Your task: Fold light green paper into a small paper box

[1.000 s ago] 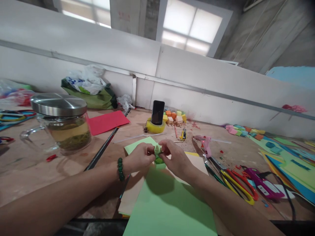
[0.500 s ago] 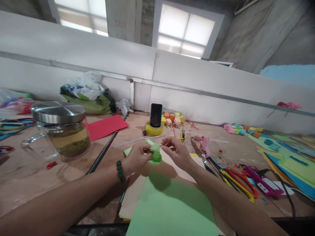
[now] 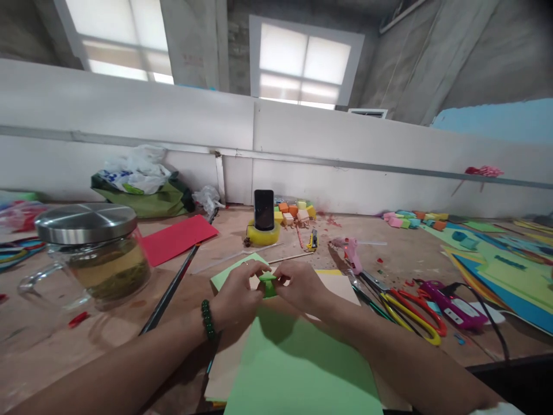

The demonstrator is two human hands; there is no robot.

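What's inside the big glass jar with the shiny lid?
The glass jar holds yellowish liquid with dark green leafy stuff settled low. Its metal lid covers the top, so the liquid's surface can't be seen from above.

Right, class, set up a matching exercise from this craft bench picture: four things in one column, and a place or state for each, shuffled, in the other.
Things:
1. small green piece
2. phone
3. glass jar
4. pink glue gun

Places or states:
A. standing upright in a yellow tape roll
B. pinched between the left hand and right hand
C. lying on the bench right of the hands
D. capped with a metal lid, left of the hands

Pairs: 1-B, 2-A, 3-D, 4-C
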